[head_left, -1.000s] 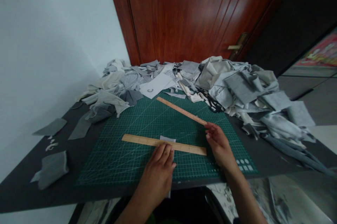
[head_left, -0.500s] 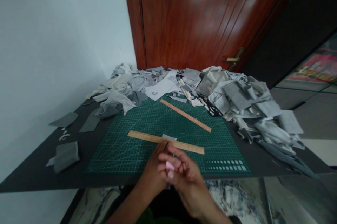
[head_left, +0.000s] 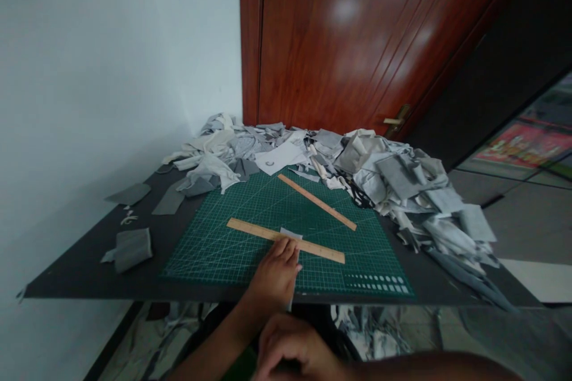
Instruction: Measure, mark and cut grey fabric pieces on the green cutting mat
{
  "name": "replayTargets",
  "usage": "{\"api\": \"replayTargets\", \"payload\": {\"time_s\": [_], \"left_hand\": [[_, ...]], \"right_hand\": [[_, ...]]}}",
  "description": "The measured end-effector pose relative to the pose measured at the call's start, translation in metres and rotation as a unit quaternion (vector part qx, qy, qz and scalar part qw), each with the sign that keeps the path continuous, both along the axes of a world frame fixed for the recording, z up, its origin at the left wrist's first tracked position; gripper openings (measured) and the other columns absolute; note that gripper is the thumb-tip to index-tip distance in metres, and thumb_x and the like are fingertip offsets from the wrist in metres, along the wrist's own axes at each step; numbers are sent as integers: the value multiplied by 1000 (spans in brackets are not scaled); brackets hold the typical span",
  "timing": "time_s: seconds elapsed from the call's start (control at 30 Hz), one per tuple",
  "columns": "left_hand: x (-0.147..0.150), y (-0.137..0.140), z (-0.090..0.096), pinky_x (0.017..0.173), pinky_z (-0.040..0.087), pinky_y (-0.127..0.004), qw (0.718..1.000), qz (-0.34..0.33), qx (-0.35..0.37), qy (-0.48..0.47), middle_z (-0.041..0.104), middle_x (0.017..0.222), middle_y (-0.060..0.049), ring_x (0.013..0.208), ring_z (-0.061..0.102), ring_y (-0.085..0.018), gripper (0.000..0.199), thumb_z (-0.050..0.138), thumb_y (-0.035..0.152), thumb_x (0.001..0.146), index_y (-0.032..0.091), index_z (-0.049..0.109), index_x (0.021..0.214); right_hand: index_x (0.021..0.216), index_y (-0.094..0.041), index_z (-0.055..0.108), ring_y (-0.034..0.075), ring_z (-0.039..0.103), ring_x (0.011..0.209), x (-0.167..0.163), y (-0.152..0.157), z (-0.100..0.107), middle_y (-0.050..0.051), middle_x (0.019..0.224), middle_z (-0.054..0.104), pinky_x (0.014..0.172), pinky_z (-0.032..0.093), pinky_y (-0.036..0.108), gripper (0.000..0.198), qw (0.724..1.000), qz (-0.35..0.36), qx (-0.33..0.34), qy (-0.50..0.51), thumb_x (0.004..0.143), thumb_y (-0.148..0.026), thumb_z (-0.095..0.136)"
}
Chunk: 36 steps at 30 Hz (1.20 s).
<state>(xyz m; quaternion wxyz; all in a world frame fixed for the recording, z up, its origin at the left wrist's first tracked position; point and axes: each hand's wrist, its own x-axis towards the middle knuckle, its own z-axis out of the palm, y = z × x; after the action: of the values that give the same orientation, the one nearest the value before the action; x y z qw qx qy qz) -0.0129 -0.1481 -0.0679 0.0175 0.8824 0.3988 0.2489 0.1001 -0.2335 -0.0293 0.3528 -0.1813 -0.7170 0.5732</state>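
Note:
My left hand lies on the green cutting mat, its fingers flat on the middle of a wooden ruler. Under the ruler is a narrow strip of grey-white cloth; its far end shows beyond the ruler, and more shows by my wrist at the table edge. My right hand is curled closed close to my body, below the table edge. What its fingers hold, if anything, is hidden.
A second wooden ruler lies slantwise farther up the mat. Heaped grey and white cloth scraps line the back and right of the dark table. A folded grey piece lies at left. A wooden door stands behind.
My right hand has drawn back from beside the left toward my body; the small pinkish piece between its fingers is now out of sight. My left hand now lies flat on the ruler. The view has shifted.

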Motion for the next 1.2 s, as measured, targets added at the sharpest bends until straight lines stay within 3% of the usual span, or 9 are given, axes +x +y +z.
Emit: {"api": "replayTargets", "payload": {"time_s": [0.07, 0.17, 0.3, 0.37, 0.7, 1.2], "left_hand": [[1, 2, -4, 116, 49, -50, 1000, -1, 10, -15, 67, 139, -17, 140, 56, -32, 37, 53, 16, 100, 10, 63, 134], [1, -1, 3, 114, 51, -51, 998, -10, -5, -54, 70, 135, -13, 136, 59, -30, 37, 51, 13, 99, 17, 64, 133], [1, -6, 21, 117, 48, -54, 1000, 5, 4, -23, 65, 141, -20, 140, 55, -35, 36, 55, 14, 97, 8, 65, 132], [2, -6, 24, 118, 47, -53, 1000, 8, 13, -3, 66, 139, -20, 138, 57, -35, 36, 55, 15, 98, 5, 65, 131], [3, -4, 19, 122, 42, -53, 1000, 7, 3, 3, 65, 141, -22, 141, 54, -35, 38, 55, 16, 99, 4, 65, 133], [1, -2, 18, 120, 45, -55, 1000, 4, 14, -8, 65, 142, -20, 141, 55, -33, 36, 52, 17, 100, 9, 66, 132]], "right_hand": [[97, -22, 79, 16, 69, 89, 19, 25, 26, 5, 92, 75, 84, 56, 29, 16, 993, -74, 88, -35, 100, -35, 70], [106, -20, 77, 20, 69, 101, 37, 83, 50, 8, 104, 74, 93, 54, 35, 20, 960, -162, 203, -107, 105, -20, 57], [102, -17, 75, 18, 70, 87, 44, 153, 50, 5, 94, 75, 79, 52, 29, 12, 894, -218, 224, -321, 96, -10, 66], [92, -17, 76, 18, 69, 84, 44, 169, 44, 4, 89, 75, 77, 49, 27, 10, 881, -214, 227, -355, 96, -12, 68], [91, -18, 78, 19, 67, 83, 43, 173, 25, 6, 88, 73, 77, 47, 27, 16, 855, -175, 263, -412, 96, -12, 64], [93, -16, 80, 19, 66, 81, 38, 174, 36, 7, 86, 76, 74, 47, 27, 22, 838, -104, 306, -441, 96, -9, 59]]}}
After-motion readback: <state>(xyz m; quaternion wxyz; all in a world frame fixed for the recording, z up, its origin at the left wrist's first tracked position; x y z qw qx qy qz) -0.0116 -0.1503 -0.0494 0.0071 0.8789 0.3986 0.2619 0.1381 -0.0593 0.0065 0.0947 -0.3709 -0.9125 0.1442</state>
